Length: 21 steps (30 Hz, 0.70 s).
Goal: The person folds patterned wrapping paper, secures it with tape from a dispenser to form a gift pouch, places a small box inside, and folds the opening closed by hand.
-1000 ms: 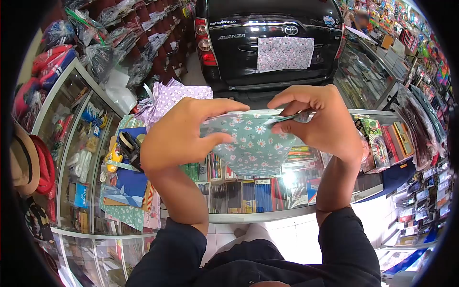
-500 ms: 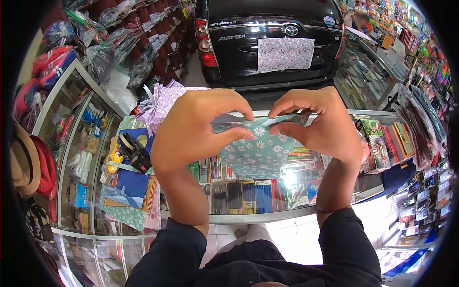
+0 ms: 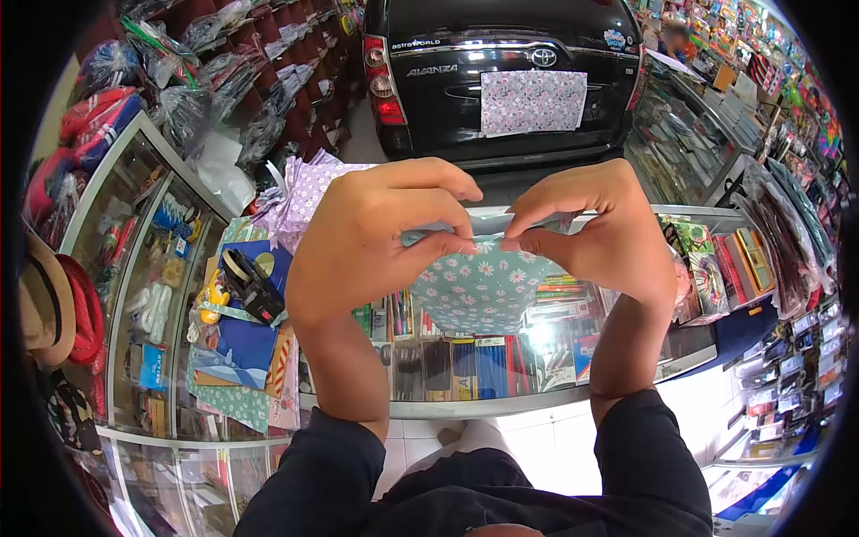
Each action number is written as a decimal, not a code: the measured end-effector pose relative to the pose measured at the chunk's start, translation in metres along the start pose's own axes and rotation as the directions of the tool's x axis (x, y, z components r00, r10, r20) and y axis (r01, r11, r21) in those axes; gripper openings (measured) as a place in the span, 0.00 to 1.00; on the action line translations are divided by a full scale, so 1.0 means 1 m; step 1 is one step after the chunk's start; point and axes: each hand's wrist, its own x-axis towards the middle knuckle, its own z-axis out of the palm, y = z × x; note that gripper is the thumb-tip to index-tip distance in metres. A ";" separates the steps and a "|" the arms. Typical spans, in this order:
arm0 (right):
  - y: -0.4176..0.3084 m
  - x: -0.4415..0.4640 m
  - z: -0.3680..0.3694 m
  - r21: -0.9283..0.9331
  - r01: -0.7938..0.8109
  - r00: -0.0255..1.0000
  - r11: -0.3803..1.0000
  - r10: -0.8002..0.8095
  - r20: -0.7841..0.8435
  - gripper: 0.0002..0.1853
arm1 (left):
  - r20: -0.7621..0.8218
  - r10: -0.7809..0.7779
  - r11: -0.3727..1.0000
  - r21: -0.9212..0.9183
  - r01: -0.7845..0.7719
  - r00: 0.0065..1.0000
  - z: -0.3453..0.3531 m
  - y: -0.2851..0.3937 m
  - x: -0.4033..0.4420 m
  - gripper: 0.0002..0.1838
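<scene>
A green paper bag (image 3: 479, 291) with a white daisy print stands over the glass counter, its top edge towards me. My left hand (image 3: 376, 228) pinches that top edge near its middle between thumb and index finger, the other fingers curled above. Close beside it, my right hand (image 3: 595, 237) pinches the same edge between thumb and fingertips. The two thumbs are a short gap apart. Both hands partly cover the bag's upper corners, and its far side is hidden.
Under the bag is a glass display counter (image 3: 429, 410) holding pens and stationery. On the left lie a black tape dispenser (image 3: 250, 285), blue booklets (image 3: 246, 347) and purple flowered bags (image 3: 309, 192). Notebooks (image 3: 747, 259) stand on the right. Beyond is a parked black car (image 3: 447, 107).
My hands have drawn closer together along the bag's top edge, and the thumbs now press right at it. My left index finger has lifted a little. The bag stays in place.
</scene>
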 end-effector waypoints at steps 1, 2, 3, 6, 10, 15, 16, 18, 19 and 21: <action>0.000 0.000 0.000 -0.007 -0.009 1.000 1.000 0.009 0.000 0.08 | 0.018 -0.032 0.999 0.012 0.031 0.999 0.000 0.002 0.000 0.10; -0.001 0.000 0.000 -0.008 -0.008 1.000 1.000 0.008 -0.001 0.08 | 0.035 -0.063 0.998 0.025 0.062 0.997 -0.001 0.003 0.001 0.09; -0.003 0.000 0.001 -0.006 -0.056 0.998 0.998 0.056 -0.005 0.08 | 0.033 -0.061 0.998 0.026 0.060 0.998 0.000 0.003 0.001 0.09; -0.002 0.001 0.002 -0.011 -0.113 0.993 0.994 0.113 -0.019 0.07 | 0.034 -0.106 0.994 -0.018 0.107 0.994 0.002 0.001 0.001 0.08; -0.001 0.000 0.001 -0.025 -0.120 0.993 0.993 0.120 -0.001 0.10 | 0.034 -0.117 0.993 0.008 0.117 0.993 0.004 -0.002 -0.001 0.07; -0.007 0.001 0.008 -0.035 -0.194 0.976 0.980 0.189 -0.111 0.18 | 0.009 -0.083 0.996 -0.019 0.084 0.996 0.003 -0.005 0.000 0.07; -0.006 0.001 0.010 -0.050 -0.183 0.969 0.982 0.171 -0.181 0.20 | 0.005 -0.060 0.998 -0.017 0.060 0.998 0.003 -0.007 0.000 0.08; -0.006 0.001 0.007 -0.126 -0.130 0.983 0.984 0.111 -0.148 0.18 | 0.001 -0.036 0.999 -0.015 0.036 0.999 0.005 -0.006 0.001 0.08; -0.006 0.000 0.004 -0.198 -0.075 0.992 0.977 0.053 -0.112 0.17 | -0.023 -0.106 0.989 -0.103 0.103 0.994 0.007 -0.002 0.001 0.10; -0.001 -0.003 -0.001 -0.231 -0.045 0.998 0.972 0.033 -0.052 0.14 | -0.039 -0.178 0.967 -0.194 0.167 0.983 0.007 0.003 0.000 0.13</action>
